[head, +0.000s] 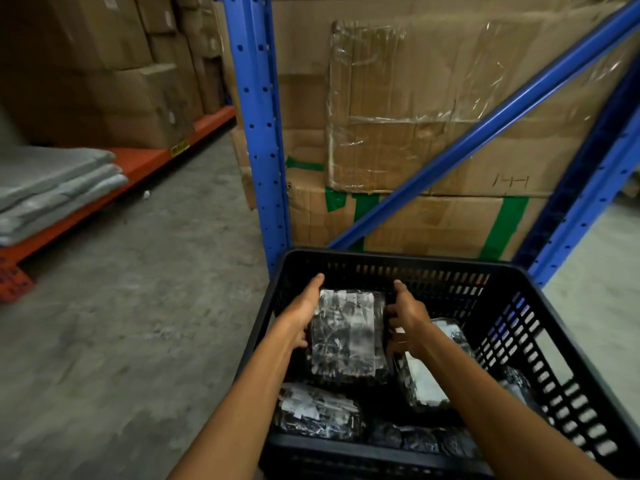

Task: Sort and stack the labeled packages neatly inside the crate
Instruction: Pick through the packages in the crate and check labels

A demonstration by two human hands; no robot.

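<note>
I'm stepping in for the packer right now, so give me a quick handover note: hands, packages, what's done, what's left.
Left hand and right hand: both closed on the sides of one labeled package, held inside the black crate toward its far left.
Other packages: one at the near left, one under the right forearm, one along the near wall, one by the right wall. They lie loose at mixed angles.
Done: packages are in the crate.
Left: set the held package down and square the rest into neat stacks.
</note>
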